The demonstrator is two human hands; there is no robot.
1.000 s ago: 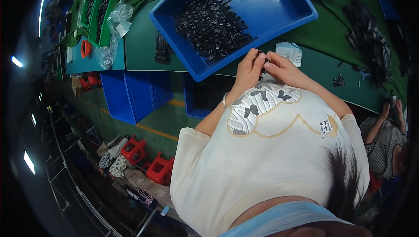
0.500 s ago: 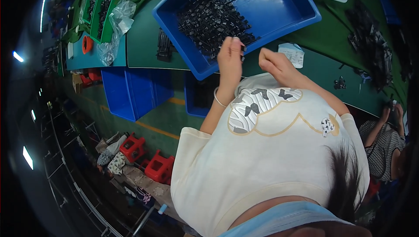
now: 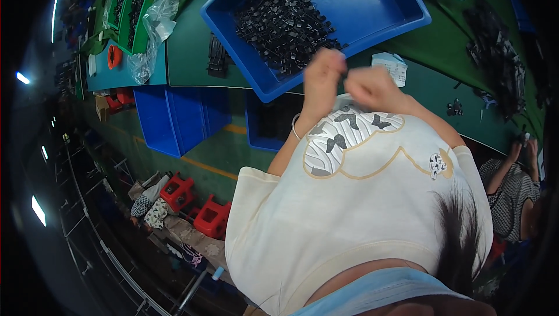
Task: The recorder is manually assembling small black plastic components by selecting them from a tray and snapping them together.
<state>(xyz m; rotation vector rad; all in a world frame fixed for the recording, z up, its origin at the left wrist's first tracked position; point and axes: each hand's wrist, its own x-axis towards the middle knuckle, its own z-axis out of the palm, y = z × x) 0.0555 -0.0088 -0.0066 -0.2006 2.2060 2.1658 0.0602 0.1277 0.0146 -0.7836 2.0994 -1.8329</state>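
Left hand (image 3: 322, 80) and right hand (image 3: 372, 87), fingers curled together, met beside the blue tray (image 3: 372, 1) of black parts (image 3: 282, 25); contents indiscernible.

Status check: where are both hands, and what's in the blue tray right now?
Left hand and right hand raised together at near edge of blue tray; grip blurred, contents unclear. Small black parts piled in tray. Nothing between hands and pile.

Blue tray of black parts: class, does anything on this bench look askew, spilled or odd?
The blue tray sits skewed, its near corner poking past the green bench edge. Loose black parts lie scattered on the bench at right. No damage shows.
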